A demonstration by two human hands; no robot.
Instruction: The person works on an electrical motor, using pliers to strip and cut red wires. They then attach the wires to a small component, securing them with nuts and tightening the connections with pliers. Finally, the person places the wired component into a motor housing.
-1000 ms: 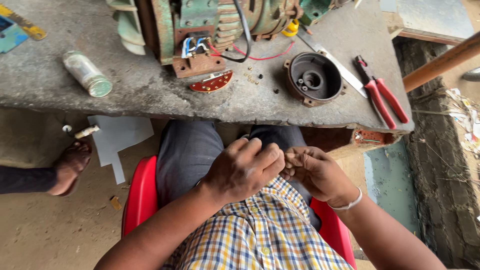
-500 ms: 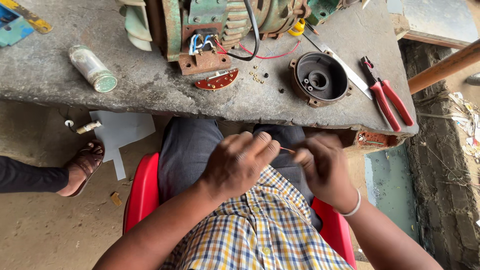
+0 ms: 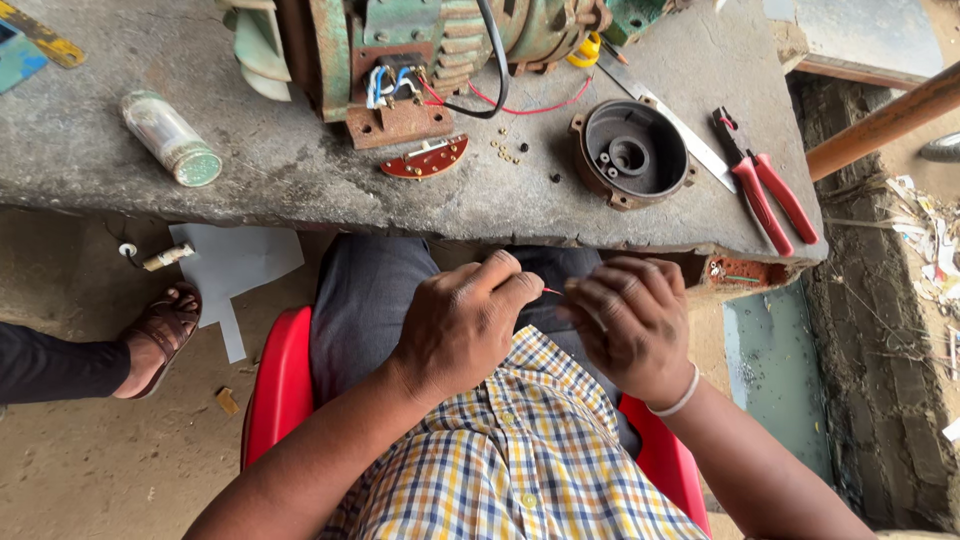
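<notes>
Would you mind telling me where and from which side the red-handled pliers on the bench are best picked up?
Grip the red-handled pliers around both red handles, coming from above at the bench's near right edge. The handles lie flat, close together and angled toward the person, with the dark jaws pointing away beside the metal strip.

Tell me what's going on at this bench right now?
A person seated on a red plastic chair holds both hands over their lap. The left hand pinches a thin red wire, and the right hand is closed right beside its tip. On the grey stone bench lie a green electric motor with loose wires, a round dark metal end cover, red-handled pliers and a small glass jar. Another person's sandalled foot rests on the ground.
</notes>
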